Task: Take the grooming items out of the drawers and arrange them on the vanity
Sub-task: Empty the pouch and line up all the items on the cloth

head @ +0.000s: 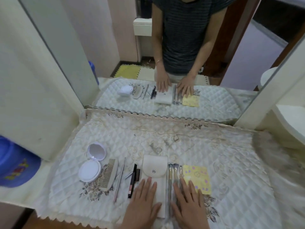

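Grooming items lie in a row on the quilted vanity cloth (165,134). From the left: an open white compact mirror (92,164), a beige comb (109,174), a thin pencil (119,182), a black eyebrow pen with small dark pieces (132,179), a cream snap pouch (154,167), several makeup brushes (175,172) and a yellow patterned card (197,177). My left hand (142,205) lies flat, fingers apart, on the pouch's lower part. My right hand (188,204) lies flat over the brush handles, touching the yellow card's edge. Neither hand grips anything.
A large mirror (165,55) stands along the back of the vanity and reflects the person and the items. A blue plastic container (14,164) sits at the left. A white curved fixture (290,123) is at the right. The cloth's scalloped front edge is near me.
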Motion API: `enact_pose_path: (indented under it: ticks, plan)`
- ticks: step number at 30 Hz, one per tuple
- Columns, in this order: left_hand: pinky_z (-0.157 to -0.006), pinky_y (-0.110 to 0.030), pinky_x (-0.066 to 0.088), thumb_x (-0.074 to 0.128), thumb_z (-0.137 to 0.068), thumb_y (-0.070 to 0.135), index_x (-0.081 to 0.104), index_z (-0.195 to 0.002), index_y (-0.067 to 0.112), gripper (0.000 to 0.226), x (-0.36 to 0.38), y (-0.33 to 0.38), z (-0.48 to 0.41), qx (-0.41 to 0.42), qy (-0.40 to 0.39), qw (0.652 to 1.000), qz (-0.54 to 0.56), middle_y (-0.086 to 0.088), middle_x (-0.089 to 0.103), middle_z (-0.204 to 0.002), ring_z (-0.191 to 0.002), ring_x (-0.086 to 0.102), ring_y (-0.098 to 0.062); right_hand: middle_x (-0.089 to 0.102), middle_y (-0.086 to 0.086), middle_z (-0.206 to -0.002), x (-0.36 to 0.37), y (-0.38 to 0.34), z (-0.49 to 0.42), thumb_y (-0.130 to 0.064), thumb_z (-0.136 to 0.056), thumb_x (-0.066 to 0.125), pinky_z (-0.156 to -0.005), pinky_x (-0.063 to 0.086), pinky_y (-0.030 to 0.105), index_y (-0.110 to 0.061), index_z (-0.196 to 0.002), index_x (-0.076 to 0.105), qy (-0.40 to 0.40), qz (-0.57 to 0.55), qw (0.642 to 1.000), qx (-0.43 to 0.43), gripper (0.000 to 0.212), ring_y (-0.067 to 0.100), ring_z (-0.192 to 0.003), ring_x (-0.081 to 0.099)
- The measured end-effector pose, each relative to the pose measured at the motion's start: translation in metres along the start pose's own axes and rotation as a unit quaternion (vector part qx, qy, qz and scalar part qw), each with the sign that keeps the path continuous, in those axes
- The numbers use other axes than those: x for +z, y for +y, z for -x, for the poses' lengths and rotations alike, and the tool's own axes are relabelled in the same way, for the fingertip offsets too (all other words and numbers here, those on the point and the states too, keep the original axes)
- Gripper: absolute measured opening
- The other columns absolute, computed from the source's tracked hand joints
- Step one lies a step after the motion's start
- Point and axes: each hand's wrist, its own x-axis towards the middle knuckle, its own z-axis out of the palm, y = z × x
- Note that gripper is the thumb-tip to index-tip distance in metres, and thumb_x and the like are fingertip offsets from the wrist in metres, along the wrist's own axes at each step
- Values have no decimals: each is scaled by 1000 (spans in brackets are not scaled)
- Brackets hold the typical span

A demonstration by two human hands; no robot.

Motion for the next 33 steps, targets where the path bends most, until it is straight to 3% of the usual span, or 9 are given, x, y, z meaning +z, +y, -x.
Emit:
enact_pose_path:
  ticks: [3,5,9,15,20,23,25,28,33]
  plan:
    - [-105,-22,29,25,-93,36,52,-112,13,40,-18,-20,-5,-24,124,992,21,-4,47,-120,-108,45,-20,20,-3,-152,-3,-15,-13,-52,-91,9,-116,-4,29,-27,-131,37,36,-12,999,-39,55,8,-143,1]
    - [-78,-26,52,37,-80,26,62,-94,12,33,-33,-40,-8,-61,143,988,20,-5,60,-99,-92,53,-19,49,0,-132,-3,-34,-22,-47,-92,14,-114,5,29,-22,-120,48,80,-24,993,-84,51,16,-134,23]
    - [-68,-30,45,38,-69,29,64,-71,16,29,-47,-74,-29,-99,78,991,-38,-3,62,-78,-76,51,-21,66,-4,-87,-5,-80,-44,-37,-76,50,-86,31,29,-25,-75,63,156,-51,977,-138,18,16,-96,46]
    - [-49,-29,48,38,-65,41,61,-58,21,32,-50,-91,-57,13,-7,998,-60,0,61,-68,-60,57,-19,59,-8,-66,16,-140,-64,-47,-54,56,-64,24,30,-25,-50,64,51,86,994,-36,24,17,-77,38]
    - [-57,-33,46,39,-61,36,62,-55,18,30,-43,-101,-57,62,-2,996,-56,-1,60,-70,-66,53,-21,56,-13,-65,21,-154,-61,-53,-52,47,-57,43,24,-28,-46,59,27,111,991,67,28,13,-76,38]
    - [-50,-33,51,39,-62,36,63,-56,16,32,-40,-106,-51,42,13,999,-28,-3,60,-70,-72,42,-23,56,-13,-67,22,-153,-57,-51,-56,43,-61,34,24,-31,-56,57,34,83,992,86,24,12,-76,36]
    - [-50,-35,51,39,-67,37,62,-60,17,32,-40,-108,-47,41,26,999,-24,-4,60,-72,-73,35,-22,59,-13,-76,20,-149,-57,-47,-58,48,-66,24,26,-35,-75,56,46,85,993,66,22,11,-79,38]
    - [-53,-36,51,41,-74,38,57,-68,17,27,-45,-114,-42,29,48,998,-3,-4,58,-74,-73,37,-23,61,-10,-98,18,-141,-64,-40,-48,68,-74,25,26,-32,-99,55,31,105,994,16,53,13,-93,41]
    - [-52,-30,51,38,-70,32,61,-71,21,26,-50,-121,-37,18,-53,998,-18,4,62,-65,-66,59,-21,66,0,-109,24,-125,-76,-39,-39,77,-86,27,38,-31,-98,55,5,133,991,-23,63,24,-108,41]
